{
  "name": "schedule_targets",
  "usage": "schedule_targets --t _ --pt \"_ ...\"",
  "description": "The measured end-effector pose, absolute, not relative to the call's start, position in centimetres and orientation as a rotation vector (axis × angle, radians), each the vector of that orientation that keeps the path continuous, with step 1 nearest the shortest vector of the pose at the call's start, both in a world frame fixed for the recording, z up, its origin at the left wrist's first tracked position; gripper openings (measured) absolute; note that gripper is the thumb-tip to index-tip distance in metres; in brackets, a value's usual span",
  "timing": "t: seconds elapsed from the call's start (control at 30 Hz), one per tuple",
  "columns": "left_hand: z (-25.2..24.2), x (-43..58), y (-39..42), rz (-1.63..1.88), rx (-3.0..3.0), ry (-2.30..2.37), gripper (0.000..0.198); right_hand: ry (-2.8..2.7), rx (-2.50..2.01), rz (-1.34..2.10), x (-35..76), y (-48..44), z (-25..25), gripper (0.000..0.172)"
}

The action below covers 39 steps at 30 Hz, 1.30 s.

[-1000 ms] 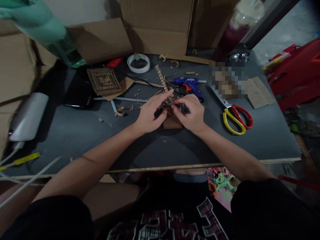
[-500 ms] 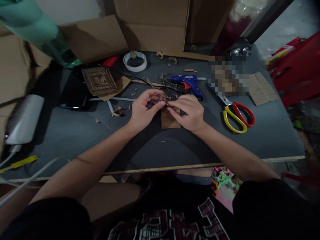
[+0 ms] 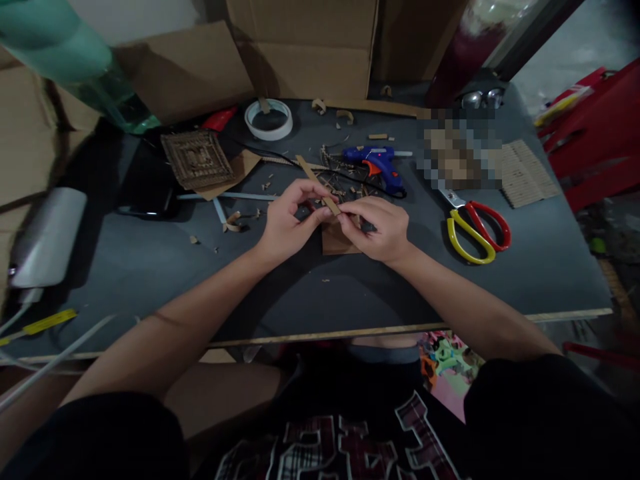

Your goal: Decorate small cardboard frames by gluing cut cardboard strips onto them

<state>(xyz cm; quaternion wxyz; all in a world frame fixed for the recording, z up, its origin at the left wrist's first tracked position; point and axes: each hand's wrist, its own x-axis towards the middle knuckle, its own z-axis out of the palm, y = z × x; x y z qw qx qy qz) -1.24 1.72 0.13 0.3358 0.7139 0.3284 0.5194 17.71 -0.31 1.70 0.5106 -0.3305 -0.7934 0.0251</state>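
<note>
Both my hands meet over the middle of the dark table. My left hand and my right hand pinch a thin cardboard strip between their fingertips; its free end points up and to the left. Under my right hand lies a small brown cardboard piece, flat on the table. Cardboard scraps are scattered just beyond my fingers.
A blue glue gun lies behind the hands, with yellow-and-red scissors to the right. A tape roll, a woven cardboard square, a corrugated sheet and cardboard boxes stand further back. A silver device rests at the left.
The strip has been turned and straightened between my fingers, so its end now sticks out up-left. Both hands stayed in nearly the same place above the brown piece.
</note>
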Motion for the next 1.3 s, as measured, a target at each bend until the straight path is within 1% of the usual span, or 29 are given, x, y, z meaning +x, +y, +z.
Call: schedule_targets --t 0.1,0.27,0.53,0.67,0.77,0.9,0.93,0.97,1.07,1.13,1.2,1.3 --pt "0.4 -1.4 1.4 1.317 1.982 0.838 0.025 -1.895 -0.779 0.048 17.8 -0.3 1.7 0.008" --pt "0.9 -1.6 0.9 1.299 2.137 0.845 0.033 -1.859 -0.773 0.047 17.9 -0.3 2.0 0.009" --pt "1.4 -1.3 0.1 1.296 2.249 0.791 0.03 -1.954 -0.868 0.077 17.9 -0.3 1.7 0.008" --pt "1.3 -1.1 0.2 1.355 2.16 0.923 0.026 -1.924 -0.902 0.063 17.9 -0.4 1.5 0.009" --pt "1.1 -1.0 0.4 1.42 2.058 0.909 0.022 -1.923 -0.909 0.074 17.9 -0.5 1.4 0.009" --pt "0.8 -0.7 0.4 1.396 1.939 0.878 0.019 -1.96 -0.875 0.11 17.9 -0.6 1.3 0.006" --pt "0.8 -0.7 0.3 1.387 1.873 0.859 0.022 -1.961 -0.875 0.126 17.8 -0.6 1.3 0.006" --pt "0.7 -0.7 0.3 1.372 1.801 0.84 0.03 -1.96 -0.878 0.144 17.8 -0.6 1.2 0.006" --pt "0.4 -0.8 0.6 1.297 1.622 0.839 0.066 -1.954 -0.884 0.185 17.8 -0.6 1.0 0.009" --pt "0.2 -0.9 0.9 1.232 1.52 0.858 0.08 -1.945 -0.891 0.191 17.9 -0.5 1.0 0.011" --pt "0.0 -1.0 1.2 1.158 1.439 0.849 0.081 -1.926 -0.896 0.17 17.9 -0.5 1.0 0.01" --pt "-0.3 -0.9 1.3 1.08 1.361 0.821 0.075 -1.927 -0.855 0.056 17.9 -0.4 1.2 0.011"
